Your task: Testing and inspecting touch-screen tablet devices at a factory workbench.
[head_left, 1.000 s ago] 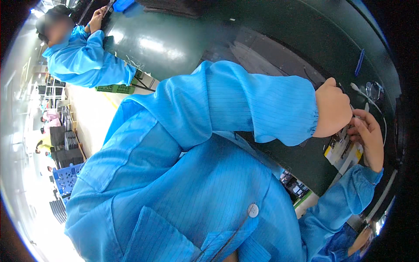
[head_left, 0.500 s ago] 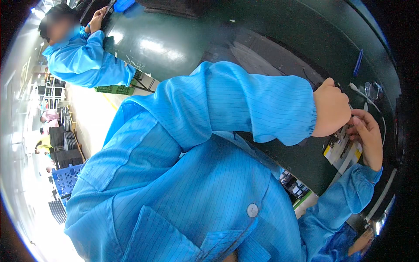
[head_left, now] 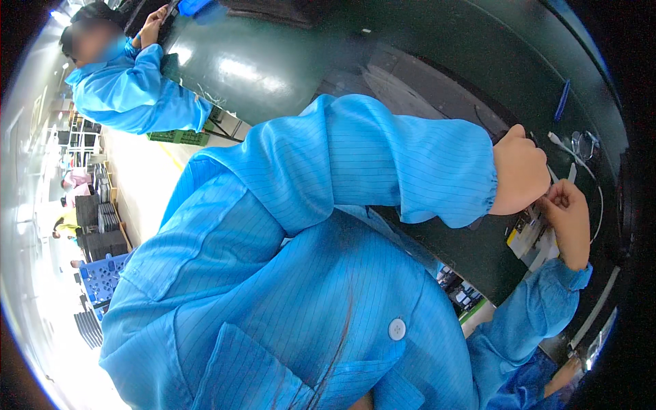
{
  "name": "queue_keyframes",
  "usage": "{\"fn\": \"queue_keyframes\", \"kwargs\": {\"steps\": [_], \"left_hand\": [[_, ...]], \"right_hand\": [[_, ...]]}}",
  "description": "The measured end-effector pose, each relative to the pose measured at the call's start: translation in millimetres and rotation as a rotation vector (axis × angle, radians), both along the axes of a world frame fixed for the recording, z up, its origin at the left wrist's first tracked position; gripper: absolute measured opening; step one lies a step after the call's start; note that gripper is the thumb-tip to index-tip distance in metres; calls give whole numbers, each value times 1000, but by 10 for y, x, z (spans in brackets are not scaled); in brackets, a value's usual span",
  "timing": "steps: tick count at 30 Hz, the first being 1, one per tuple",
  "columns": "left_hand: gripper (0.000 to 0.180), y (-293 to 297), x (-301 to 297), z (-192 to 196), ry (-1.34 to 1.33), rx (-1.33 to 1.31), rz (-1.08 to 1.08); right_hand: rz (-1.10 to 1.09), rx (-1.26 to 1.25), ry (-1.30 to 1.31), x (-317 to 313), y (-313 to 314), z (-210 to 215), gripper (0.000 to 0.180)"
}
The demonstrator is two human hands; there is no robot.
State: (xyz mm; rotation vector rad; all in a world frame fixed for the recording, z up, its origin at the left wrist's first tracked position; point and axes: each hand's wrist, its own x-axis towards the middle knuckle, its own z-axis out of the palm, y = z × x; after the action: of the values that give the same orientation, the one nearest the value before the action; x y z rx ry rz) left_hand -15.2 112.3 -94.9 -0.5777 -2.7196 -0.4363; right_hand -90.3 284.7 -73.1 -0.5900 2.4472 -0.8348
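My left hand (head_left: 521, 171) reaches across the dark green table (head_left: 287, 89), closed, with its back toward me. The back of the hand covers whatever its fingers hold. My right hand (head_left: 568, 217) is right beside it, thumb and fingers pinched together close to the left knuckles. What sits in that pinch is too small and shaded to make out. Beneath both hands lies a white and yellow printed card or packet (head_left: 522, 240), partly covered. A white cable (head_left: 572, 152) curves past the far side of the right hand.
A large flat black item (head_left: 403, 85) lies beyond my left sleeve. A blue pen (head_left: 562, 100) and a clear, looped object (head_left: 584, 145) rest at the far right. At upper left, a person in a blue jacket (head_left: 130, 89) works; a blue crate (head_left: 102, 280) stands below.
My right hand has drawn in slightly toward the left, and its fingers have gone from loosely curled to pinched together. The left hand has barely shifted.
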Motion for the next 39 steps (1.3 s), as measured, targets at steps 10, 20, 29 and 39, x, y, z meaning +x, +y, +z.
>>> {"fn": "queue_keyframes", "kwargs": {"steps": [10,20,29,39], "left_hand": [[11,-4,1,36,-23,-11,4],[35,-1241,455,452,45,88,-99],[50,-1849,1510,82,-168,278,542],[48,-1735,1434,94,-157,779,529]], "right_hand": [[-76,22,-52,31,-100,51,14],[-224,-115,203,-258,346,84,23],[-177,-71,-15,-426,384,-19,20],[-216,-66,54,-439,380,-68,20]]}}
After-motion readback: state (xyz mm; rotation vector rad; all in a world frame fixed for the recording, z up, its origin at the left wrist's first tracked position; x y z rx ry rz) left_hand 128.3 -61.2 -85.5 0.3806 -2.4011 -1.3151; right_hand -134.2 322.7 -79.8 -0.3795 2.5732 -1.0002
